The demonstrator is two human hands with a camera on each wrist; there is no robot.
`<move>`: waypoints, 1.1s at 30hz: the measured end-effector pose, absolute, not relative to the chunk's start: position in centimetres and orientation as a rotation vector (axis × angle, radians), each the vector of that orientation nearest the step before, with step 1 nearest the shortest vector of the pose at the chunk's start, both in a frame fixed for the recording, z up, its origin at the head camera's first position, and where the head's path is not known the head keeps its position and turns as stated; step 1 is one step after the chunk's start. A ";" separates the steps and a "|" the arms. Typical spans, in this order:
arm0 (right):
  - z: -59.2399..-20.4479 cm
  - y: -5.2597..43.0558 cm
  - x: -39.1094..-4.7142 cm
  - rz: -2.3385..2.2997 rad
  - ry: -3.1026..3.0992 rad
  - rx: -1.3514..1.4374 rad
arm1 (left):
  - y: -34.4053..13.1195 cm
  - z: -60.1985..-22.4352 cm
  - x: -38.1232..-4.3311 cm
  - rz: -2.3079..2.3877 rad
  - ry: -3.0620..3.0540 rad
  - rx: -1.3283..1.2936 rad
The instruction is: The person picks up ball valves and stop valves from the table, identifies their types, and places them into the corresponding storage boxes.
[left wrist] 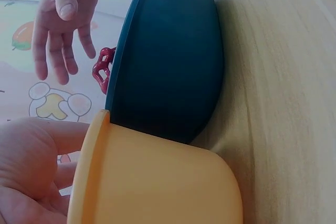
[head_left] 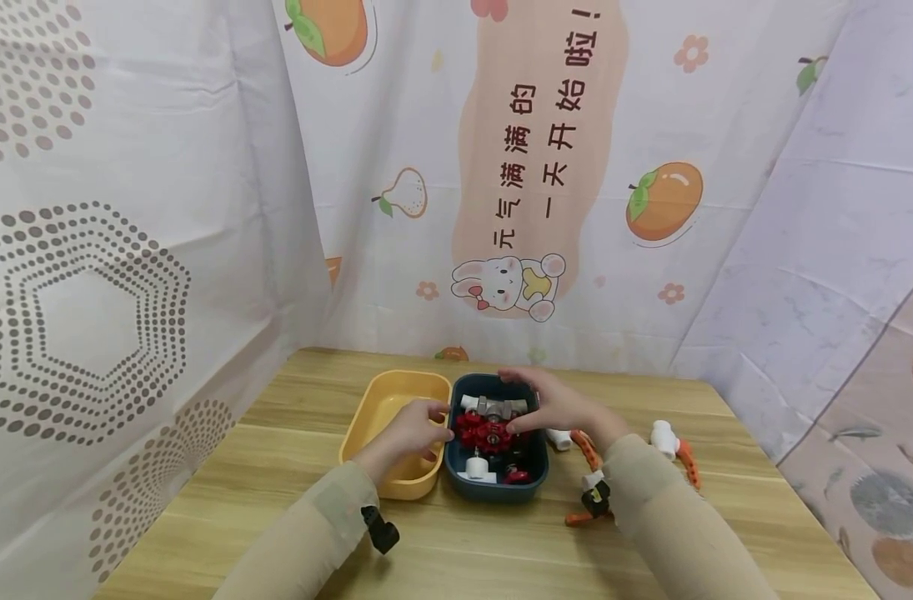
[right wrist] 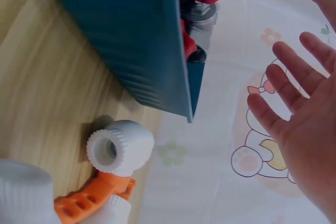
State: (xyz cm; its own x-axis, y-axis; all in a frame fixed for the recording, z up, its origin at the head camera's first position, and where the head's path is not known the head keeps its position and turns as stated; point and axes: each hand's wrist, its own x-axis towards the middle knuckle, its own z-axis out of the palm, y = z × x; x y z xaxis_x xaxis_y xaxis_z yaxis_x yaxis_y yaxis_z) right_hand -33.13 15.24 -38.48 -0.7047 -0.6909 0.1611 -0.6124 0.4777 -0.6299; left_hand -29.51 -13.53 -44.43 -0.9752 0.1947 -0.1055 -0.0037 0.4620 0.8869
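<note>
My left hand (head_left: 414, 429) hovers over the right side of a yellow plastic bin (head_left: 366, 417), fingers relaxed and spread, fingertips near the rim shared with a dark blue bin (head_left: 494, 493). Above the blue bin's right side is my right hand (head_left: 549, 400), its fingers apart and loosely bent. In the right wrist view that hand's palm (right wrist: 310, 114) holds nothing. Piled in the blue bin are valves with red handwheels (head_left: 494, 437), a grey metal valve body (head_left: 497, 408) and a white pipe fitting (head_left: 476, 467). Bare floor shows inside the yellow bin.
Right of the blue bin lie white valves with orange handles, one (head_left: 664, 437) farther right, another (right wrist: 123, 148) close beside the bin. The right forearm partly covers these. A printed curtain (head_left: 396, 275) hangs behind the wooden table (head_left: 276, 467).
</note>
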 end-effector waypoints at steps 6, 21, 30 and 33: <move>-37.6 15.5 -32.5 -1.009 2.623 -1.163 | -13.7 -44.4 -29.6 1.448 2.581 0.211; -36.1 16.8 -31.1 -1.000 2.689 -1.171 | -14.6 -42.0 -29.3 1.142 2.860 0.348; -35.7 18.1 -30.8 -0.973 2.720 -1.190 | -15.3 -40.5 -28.8 1.157 2.920 0.356; -35.6 18.6 -30.8 -0.973 2.727 -1.185 | -15.7 -40.3 -28.7 1.195 2.910 0.344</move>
